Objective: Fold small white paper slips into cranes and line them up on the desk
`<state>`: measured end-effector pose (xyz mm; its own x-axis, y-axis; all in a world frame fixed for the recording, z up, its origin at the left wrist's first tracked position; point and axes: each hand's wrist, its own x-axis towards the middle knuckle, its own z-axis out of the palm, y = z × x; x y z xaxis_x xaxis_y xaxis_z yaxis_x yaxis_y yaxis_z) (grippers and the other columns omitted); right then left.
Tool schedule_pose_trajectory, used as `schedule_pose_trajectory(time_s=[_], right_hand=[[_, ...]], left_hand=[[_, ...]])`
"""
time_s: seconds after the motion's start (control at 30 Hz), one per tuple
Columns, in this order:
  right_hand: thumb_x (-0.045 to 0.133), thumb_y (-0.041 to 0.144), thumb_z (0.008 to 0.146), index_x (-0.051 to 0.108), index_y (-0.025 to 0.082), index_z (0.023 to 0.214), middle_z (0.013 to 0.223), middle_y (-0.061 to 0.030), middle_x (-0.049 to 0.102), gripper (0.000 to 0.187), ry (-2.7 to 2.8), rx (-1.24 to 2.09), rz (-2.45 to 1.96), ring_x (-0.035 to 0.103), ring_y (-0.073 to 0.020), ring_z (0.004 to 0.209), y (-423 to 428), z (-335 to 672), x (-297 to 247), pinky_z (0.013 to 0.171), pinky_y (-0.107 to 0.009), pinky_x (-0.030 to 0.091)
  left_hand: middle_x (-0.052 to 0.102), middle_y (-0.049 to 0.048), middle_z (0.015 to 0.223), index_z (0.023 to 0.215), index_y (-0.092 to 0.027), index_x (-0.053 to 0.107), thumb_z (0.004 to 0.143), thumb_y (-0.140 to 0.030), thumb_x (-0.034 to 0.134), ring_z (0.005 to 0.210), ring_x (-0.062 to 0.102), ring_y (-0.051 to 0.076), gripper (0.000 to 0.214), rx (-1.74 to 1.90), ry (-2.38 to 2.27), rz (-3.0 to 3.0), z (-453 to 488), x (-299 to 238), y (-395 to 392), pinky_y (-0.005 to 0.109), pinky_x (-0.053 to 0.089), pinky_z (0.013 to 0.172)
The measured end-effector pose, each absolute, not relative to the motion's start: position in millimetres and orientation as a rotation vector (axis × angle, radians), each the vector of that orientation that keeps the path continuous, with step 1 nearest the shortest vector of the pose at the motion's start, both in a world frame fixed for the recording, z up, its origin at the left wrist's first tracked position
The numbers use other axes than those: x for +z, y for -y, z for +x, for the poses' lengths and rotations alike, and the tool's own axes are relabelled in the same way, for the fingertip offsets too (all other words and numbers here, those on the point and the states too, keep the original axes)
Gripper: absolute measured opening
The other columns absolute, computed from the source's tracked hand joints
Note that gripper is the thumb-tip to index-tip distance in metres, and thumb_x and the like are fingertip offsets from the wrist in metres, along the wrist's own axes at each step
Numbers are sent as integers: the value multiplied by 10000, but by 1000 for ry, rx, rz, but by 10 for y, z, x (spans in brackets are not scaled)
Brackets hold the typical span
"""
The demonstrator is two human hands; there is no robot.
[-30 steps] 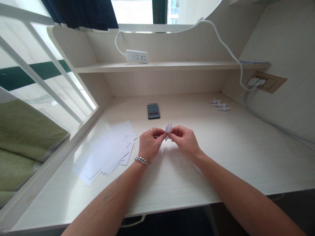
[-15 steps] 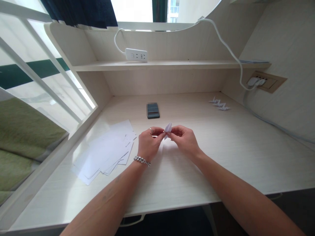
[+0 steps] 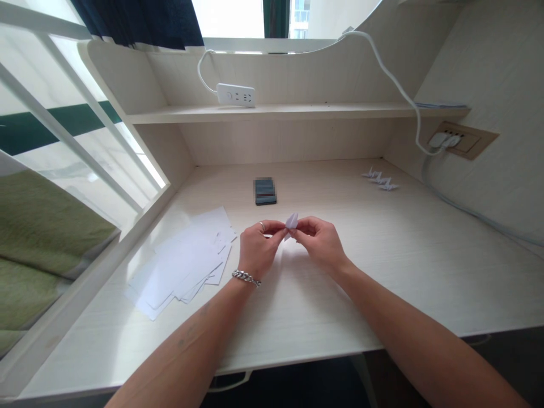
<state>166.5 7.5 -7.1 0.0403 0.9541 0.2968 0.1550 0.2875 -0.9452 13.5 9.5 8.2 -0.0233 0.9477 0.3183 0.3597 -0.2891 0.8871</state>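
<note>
A small folded piece of white paper [image 3: 291, 222] is held just above the pale wooden desk [image 3: 382, 272], near its middle. My left hand [image 3: 258, 249], with a ring and a chain bracelet, pinches the paper's left side. My right hand [image 3: 319, 242] pinches its right side with curled fingers. Both hands are closed on the paper, and its lower part is hidden behind my fingers.
A loose pile of white paper sheets [image 3: 182, 263] lies to the left of my hands. A dark phone [image 3: 265, 191] lies behind them. Small folded paper figures [image 3: 380, 180] sit at the back right. A power strip [image 3: 236, 95] rests on the shelf, and a cable [image 3: 395, 85] runs to the wall socket [image 3: 450, 140].
Almost nothing has changed. Both hands stay pinched on the folded paper in the same spot, with only slight finger shifts.
</note>
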Motion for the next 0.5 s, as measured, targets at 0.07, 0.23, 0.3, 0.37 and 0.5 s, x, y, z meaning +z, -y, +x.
schedule_pose_trajectory(time_s=[0.07,0.23,0.3,0.37,0.5], right_hand=[[722,401,739,710,177,832,790,-54,733,243,1399,865,-1121,682,-205,756,-72,1669,-65,722,-330,534],[705,374,749,719,178,831,796,-59,739,213,1411,853,-1150,691,-217,763,-48,1671,-38,720,-333,540],[683,353,766,723,182,837,803,-59,740,189,1417,823,-1161,692,-217,762,-33,1666,-29,727,-336,541],[657,328,784,731,187,844,809,-58,741,170,1428,785,-1167,692,-217,761,-17,1657,-23,734,-337,542],[649,317,794,753,202,876,832,-58,751,176,1434,762,-1162,699,-229,786,8,1636,-25,753,-344,545]], left_hand=[[754,52,790,806,-186,745,733,-378,733,724,704,193,206,1293,-1377,1692,133,85,-99,302,546,706],[749,54,785,796,-183,726,745,-367,714,694,697,187,191,1250,-1389,1760,139,80,-100,296,545,673],[747,44,778,797,-191,718,758,-343,698,665,691,178,158,1250,-1401,1826,151,82,-87,290,541,662],[745,28,761,801,-201,714,767,-309,685,650,688,169,116,1257,-1417,1889,165,87,-68,285,536,671],[754,11,777,823,-224,728,784,-272,672,676,692,165,83,1284,-1434,1952,181,87,-39,275,528,702]])
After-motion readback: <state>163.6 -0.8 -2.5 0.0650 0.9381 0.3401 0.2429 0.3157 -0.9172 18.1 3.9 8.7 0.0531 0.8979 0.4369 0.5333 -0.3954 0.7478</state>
